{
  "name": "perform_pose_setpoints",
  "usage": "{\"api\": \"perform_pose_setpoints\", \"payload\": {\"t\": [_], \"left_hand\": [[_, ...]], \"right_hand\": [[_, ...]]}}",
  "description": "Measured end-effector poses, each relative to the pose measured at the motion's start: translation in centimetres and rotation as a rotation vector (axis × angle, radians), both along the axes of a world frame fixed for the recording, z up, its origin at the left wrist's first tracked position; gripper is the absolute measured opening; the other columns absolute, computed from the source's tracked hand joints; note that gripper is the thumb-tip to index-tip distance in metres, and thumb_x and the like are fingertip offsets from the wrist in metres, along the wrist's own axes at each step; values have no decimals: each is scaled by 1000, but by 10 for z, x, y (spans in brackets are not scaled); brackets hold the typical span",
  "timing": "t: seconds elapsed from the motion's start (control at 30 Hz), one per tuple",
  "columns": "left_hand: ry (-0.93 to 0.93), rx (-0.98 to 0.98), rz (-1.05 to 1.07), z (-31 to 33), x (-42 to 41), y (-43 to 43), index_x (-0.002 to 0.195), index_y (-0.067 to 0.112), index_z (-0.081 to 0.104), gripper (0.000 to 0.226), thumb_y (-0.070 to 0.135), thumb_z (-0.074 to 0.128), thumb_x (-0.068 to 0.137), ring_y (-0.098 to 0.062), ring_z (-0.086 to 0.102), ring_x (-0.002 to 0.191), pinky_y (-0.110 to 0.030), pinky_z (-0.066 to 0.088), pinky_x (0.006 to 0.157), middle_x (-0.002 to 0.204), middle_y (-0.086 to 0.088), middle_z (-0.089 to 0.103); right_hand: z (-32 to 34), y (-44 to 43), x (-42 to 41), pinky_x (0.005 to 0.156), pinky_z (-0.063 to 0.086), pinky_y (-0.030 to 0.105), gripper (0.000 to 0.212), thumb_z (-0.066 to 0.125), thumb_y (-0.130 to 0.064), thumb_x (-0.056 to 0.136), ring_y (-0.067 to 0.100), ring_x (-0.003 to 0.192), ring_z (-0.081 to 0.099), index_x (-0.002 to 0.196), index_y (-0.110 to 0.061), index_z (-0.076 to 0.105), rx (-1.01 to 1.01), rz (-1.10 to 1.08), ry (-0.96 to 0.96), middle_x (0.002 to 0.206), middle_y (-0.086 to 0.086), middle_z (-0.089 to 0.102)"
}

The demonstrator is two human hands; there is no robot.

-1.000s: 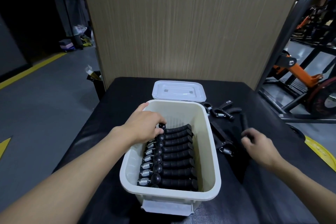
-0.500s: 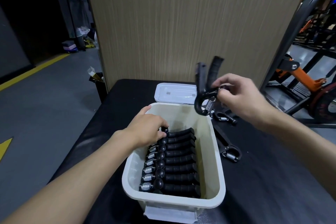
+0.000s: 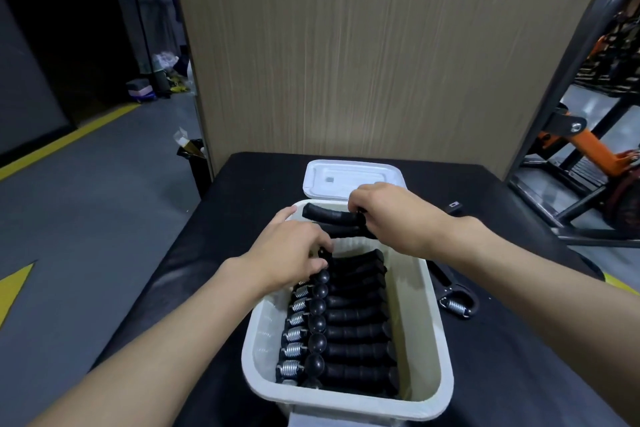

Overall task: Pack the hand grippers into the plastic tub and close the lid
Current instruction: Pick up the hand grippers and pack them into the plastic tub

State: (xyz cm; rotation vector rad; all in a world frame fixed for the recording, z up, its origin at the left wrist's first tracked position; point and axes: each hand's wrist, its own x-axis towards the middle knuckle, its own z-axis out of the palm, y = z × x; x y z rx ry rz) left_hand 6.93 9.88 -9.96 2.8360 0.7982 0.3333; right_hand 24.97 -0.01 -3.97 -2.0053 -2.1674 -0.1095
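Over the tub's far end, right hand grips a gripper; left hand, fingers curled, steadies the row. Next: slot it in.

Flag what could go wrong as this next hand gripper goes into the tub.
1. The left hand rests on the packed row under the gripper carried by the right hand; fingers might get pinched.
2. Only a narrow gap remains at the far end of the tub; it may seat crooked and block the lid.
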Motion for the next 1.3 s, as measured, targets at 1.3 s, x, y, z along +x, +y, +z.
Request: {"api": "perform_pose_setpoints", "payload": {"t": [1.3], "left_hand": [[267,234,69,5,3,-16,100,33,50,16,24,37,97,-13,50,94,-65,14,107,95,13,59]], "right_hand": [[-19,8,15,69,37,12,38,55,-3,91,7,84,53,126,-17,64,16,-138,339,112,0,67]]}}
